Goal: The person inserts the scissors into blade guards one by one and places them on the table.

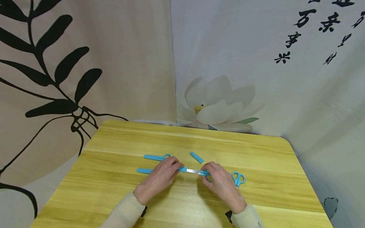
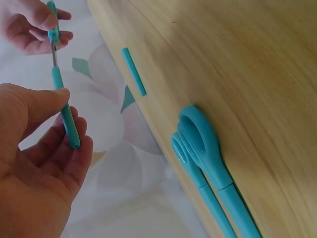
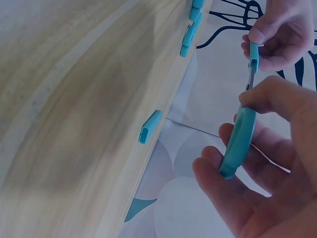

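My left hand (image 1: 162, 177) pinches a blue blade cover (image 2: 69, 121) between thumb and fingers. In my right hand (image 1: 220, 183), thumb and fingers grip the blue handles of a pair of scissors (image 3: 242, 139). A length of silver blade (image 1: 193, 171) shows between the two hands, its tip end inside the cover. Both are held above the table, lined up with each other. Just beyond the hands lies a loose blue cover (image 1: 196, 157). Beside my right hand rests another pair of scissors (image 1: 238, 179), its blade end hidden by the hand and wrist.
Two covered blue pairs lie near my left hand: the farther scissors (image 1: 154, 157) and the nearer scissors (image 1: 144, 171), partly behind that hand. The wooden table (image 1: 182, 136) ends at a printed cloth backdrop (image 1: 137, 63).
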Demonstrator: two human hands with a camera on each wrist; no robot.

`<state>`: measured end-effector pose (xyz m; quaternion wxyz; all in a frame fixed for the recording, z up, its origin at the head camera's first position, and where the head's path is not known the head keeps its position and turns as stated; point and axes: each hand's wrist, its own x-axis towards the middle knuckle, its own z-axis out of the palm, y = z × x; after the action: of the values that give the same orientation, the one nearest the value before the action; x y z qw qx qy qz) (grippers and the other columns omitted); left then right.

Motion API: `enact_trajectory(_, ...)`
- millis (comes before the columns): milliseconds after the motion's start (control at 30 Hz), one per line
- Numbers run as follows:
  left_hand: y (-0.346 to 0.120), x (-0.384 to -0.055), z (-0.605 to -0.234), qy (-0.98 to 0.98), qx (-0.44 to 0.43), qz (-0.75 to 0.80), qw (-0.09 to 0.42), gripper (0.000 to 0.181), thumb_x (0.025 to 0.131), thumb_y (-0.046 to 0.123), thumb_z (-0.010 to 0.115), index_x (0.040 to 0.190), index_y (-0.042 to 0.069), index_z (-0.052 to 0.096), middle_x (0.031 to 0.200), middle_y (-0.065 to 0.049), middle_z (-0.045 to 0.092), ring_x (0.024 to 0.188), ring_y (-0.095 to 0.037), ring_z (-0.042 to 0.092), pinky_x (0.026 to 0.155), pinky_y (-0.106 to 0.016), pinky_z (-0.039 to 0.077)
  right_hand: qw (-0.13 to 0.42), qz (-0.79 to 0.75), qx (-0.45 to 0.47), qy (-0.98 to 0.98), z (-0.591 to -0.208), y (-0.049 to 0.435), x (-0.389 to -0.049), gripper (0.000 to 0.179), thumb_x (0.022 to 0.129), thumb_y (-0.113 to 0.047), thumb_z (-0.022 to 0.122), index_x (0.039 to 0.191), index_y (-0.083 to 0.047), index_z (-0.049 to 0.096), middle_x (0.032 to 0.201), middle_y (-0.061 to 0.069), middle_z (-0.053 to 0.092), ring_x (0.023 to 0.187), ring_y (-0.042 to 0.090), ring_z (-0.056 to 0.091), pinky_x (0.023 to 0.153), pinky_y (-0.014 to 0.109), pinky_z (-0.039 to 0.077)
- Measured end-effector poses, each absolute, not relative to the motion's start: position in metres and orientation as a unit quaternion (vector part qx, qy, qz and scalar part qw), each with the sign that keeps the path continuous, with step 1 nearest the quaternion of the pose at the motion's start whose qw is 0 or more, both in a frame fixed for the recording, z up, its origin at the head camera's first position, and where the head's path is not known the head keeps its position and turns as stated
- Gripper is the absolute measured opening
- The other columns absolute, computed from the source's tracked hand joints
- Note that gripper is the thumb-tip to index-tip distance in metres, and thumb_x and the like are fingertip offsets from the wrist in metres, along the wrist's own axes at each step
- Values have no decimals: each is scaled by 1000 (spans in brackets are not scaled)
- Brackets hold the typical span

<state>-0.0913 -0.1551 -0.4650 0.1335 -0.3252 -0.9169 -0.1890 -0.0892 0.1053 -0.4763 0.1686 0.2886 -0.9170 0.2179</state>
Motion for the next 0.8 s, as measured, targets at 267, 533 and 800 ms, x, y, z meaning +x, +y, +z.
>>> enact_trajectory(267,-155,-92,-469,-918,-321,-185,141,19,92,6,79,110,12,76,100,4,63,88,-14,58,79,-29,54,172,219,294,-914,-478,104,-92,28,75,-8,89,97,-11,73,100,-2,69,84,15,67,64,27,57)
enact_trajectory(533,-148,-91,-470,-915,-326,-192,139,21,92,6,79,112,12,77,102,4,64,90,-13,60,81,-29,56,152,227,297,-915,-477,104,-91,28,78,-7,89,99,-10,72,101,-1,69,82,11,66,67,26,58)
enact_trajectory(800,-144,-90,-470,-914,-312,-222,134,24,90,3,80,113,11,77,104,3,65,93,-14,63,82,-30,57,134,243,300,-913,-474,105,-90,28,81,-7,88,105,-7,73,106,1,69,86,12,69,70,26,60)
